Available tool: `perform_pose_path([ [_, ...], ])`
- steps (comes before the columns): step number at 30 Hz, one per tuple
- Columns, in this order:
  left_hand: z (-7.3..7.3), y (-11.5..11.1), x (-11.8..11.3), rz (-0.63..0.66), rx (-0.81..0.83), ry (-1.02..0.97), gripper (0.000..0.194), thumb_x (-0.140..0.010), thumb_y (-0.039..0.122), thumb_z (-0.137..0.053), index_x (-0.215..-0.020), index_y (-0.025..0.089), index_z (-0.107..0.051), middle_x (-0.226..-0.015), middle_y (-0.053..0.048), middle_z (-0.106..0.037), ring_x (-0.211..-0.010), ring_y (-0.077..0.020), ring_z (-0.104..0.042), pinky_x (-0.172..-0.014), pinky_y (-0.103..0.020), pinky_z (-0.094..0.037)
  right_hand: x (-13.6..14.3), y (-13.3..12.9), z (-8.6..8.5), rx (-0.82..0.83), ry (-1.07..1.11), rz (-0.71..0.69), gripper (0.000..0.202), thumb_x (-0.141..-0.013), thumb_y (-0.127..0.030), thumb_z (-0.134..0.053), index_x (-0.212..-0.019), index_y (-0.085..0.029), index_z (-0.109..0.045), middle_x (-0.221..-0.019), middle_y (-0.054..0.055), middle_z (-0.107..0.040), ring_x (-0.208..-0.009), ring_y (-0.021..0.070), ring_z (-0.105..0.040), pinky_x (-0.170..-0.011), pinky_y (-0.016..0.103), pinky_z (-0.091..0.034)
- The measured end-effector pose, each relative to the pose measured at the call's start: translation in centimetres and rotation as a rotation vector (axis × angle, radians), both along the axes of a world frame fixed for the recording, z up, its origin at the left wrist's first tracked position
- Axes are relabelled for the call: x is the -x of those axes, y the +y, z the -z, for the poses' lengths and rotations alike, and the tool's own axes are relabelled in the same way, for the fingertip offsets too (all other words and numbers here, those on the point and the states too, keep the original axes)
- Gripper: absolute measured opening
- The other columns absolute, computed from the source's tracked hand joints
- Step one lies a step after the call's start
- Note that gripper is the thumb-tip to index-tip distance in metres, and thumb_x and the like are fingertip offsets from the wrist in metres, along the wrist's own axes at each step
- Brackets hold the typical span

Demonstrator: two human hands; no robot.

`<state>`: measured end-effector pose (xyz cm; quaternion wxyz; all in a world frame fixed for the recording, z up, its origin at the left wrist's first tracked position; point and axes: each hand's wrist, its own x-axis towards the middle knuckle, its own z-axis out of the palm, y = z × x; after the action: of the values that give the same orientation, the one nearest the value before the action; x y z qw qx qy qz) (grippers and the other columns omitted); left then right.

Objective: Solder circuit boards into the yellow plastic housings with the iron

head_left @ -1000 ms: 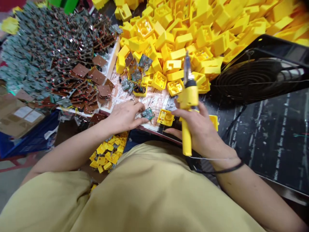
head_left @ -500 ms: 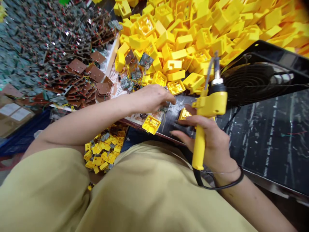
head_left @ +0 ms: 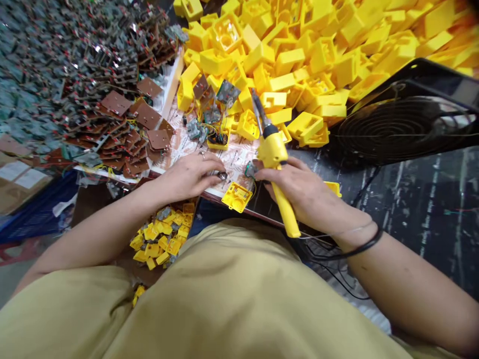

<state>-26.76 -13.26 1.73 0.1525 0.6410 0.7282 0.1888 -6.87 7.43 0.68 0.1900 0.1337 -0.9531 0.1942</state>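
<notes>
My right hand (head_left: pixel 299 187) is wrapped round a yellow soldering gun (head_left: pixel 273 149), its metal tip angled up and to the left. The fingertips of that hand also reach a small green circuit board (head_left: pixel 250 170). My left hand (head_left: pixel 194 173) is closed at the fingertips on a small round dark part (head_left: pixel 222 176) at the table's front edge. Between the hands lies an open yellow housing (head_left: pixel 237 197), with a thin wire running between it and the board. Another yellow housing (head_left: pixel 219 145) with dark round parts inside sits behind my left hand.
Yellow housings (head_left: pixel 288 60) are heaped at the back. Circuit boards (head_left: pixel 116 102) pile up at the left. A black fan (head_left: pixel 404 114) stands at the right. Below the table edge are more filled yellow housings (head_left: pixel 160 239). A yellow piece (head_left: pixel 333 188) lies beyond my right wrist.
My left hand has come back leftward from near the heap and closed on the round part. My right hand has moved left with the soldering gun, away from a yellow housing, to the circuit board.
</notes>
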Motion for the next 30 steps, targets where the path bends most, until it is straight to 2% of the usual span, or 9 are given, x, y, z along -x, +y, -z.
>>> perform_pose_path([
  [3,-0.9,1.5,0.3,-0.103,0.05,-0.217,0.03,-0.091,0.035,-0.052,-0.1,0.017,-0.074,-0.091,-0.005,-0.076,-0.083,-0.0177,-0.07,-0.078,-0.029,-0.052,0.7,-0.2,0.3,0.012,-0.005,0.002,0.033,-0.091,-0.006,-0.049,-0.122,-0.018,-0.05,-0.087,0.001,-0.066,-0.084,0.0165,-0.065,-0.096,0.037,-0.053],
  [6,-1.5,3.5,0.6,-0.184,0.106,-0.427,0.028,-0.086,0.036,-0.054,-0.087,0.015,-0.073,-0.074,-0.002,-0.072,-0.067,-0.0133,-0.063,-0.063,-0.024,-0.046,0.0,-0.6,0.4,0.035,0.018,0.058,0.035,-0.088,-0.005,-0.052,-0.121,-0.018,-0.05,-0.089,0.003,-0.066,-0.084,0.0175,-0.064,-0.085,0.032,-0.055],
  [8,-1.4,4.9,0.7,-0.192,0.143,-0.486,0.025,-0.084,0.033,-0.055,-0.079,0.014,-0.07,-0.067,-0.001,-0.066,-0.06,-0.0107,-0.057,-0.058,-0.023,-0.042,-0.7,-0.9,0.5,0.057,0.036,0.108,0.034,-0.089,-0.007,-0.054,-0.121,-0.019,-0.05,-0.09,0.004,-0.066,-0.082,0.0182,-0.065,-0.075,0.03,-0.055],
  [10,-1.3,6.1,0.7,-0.166,0.18,-0.461,0.023,-0.084,0.03,-0.055,-0.072,0.014,-0.068,-0.06,0.002,-0.059,-0.055,-0.0084,-0.05,-0.056,-0.022,-0.037,-1.5,-1.2,0.7,0.085,0.052,0.162,0.034,-0.09,-0.009,-0.055,-0.122,-0.019,-0.05,-0.09,0.004,-0.067,-0.078,0.0177,-0.066,-0.067,0.029,-0.055],
  [13,-1.6,7.6,-0.1,-0.114,0.205,-0.308,0.025,-0.086,0.024,-0.055,-0.065,0.015,-0.064,-0.055,0.004,-0.051,-0.051,-0.0071,-0.043,-0.055,-0.022,-0.031,-2.4,-1.6,0.9,0.138,0.092,0.233,0.034,-0.092,-0.011,-0.056,-0.124,-0.022,-0.05,-0.092,0.002,-0.069,-0.078,0.0166,-0.069,-0.066,0.027,-0.056],
  [17,-2.3,9.7,-2.1,-0.063,0.258,-0.094,0.018,-0.088,0.018,-0.057,-0.078,0.014,-0.071,-0.064,0.001,-0.061,-0.059,-0.0108,-0.053,-0.063,-0.024,-0.037,-3.2,-1.6,0.7,0.194,0.165,0.327,0.039,-0.088,-0.009,-0.063,-0.121,-0.025,-0.05,-0.102,0.003,-0.071,-0.084,0.0165,-0.072,-0.07,0.026,-0.059],
  [21,-1.7,11.4,-3.6,-0.018,0.307,0.031,0.02,-0.093,0.022,-0.055,-0.098,0.015,-0.074,-0.085,-0.006,-0.072,-0.082,-0.0187,-0.066,-0.074,-0.028,-0.044,-3.7,-1.2,0.5,0.212,0.212,0.356,0.042,-0.085,-0.007,-0.067,-0.12,-0.024,-0.05,-0.09,0.0,-0.072,-0.099,0.0201,-0.071,-0.078,0.027,-0.061],
  [25,-1.7,10.4,-3.5,-0.078,0.184,0.153,0.026,-0.096,0.025,-0.051,-0.113,0.018,-0.069,-0.101,-0.007,-0.073,-0.097,-0.0222,-0.067,-0.081,-0.032,-0.047,-4.3,-0.6,0.5,0.208,0.184,0.39,0.042,-0.084,-0.008,-0.068,-0.119,-0.023,-0.051,-0.105,0.004,-0.073,-0.089,0.0197,-0.073,-0.074,0.029,-0.062],
  [30,-3.5,6.2,-3.3,-0.032,0.097,0.243,0.026,-0.096,0.028,-0.047,-0.094,0.019,-0.071,-0.095,-0.005,-0.072,-0.09,-0.0216,-0.067,-0.077,-0.032,-0.048,-4.9,-0.1,0.4,0.212,0.179,0.408,0.041,-0.085,-0.009,-0.069,-0.119,-0.024,-0.052,-0.107,0.003,-0.072,-0.092,0.0196,-0.072,-0.074,0.029,-0.062],
])
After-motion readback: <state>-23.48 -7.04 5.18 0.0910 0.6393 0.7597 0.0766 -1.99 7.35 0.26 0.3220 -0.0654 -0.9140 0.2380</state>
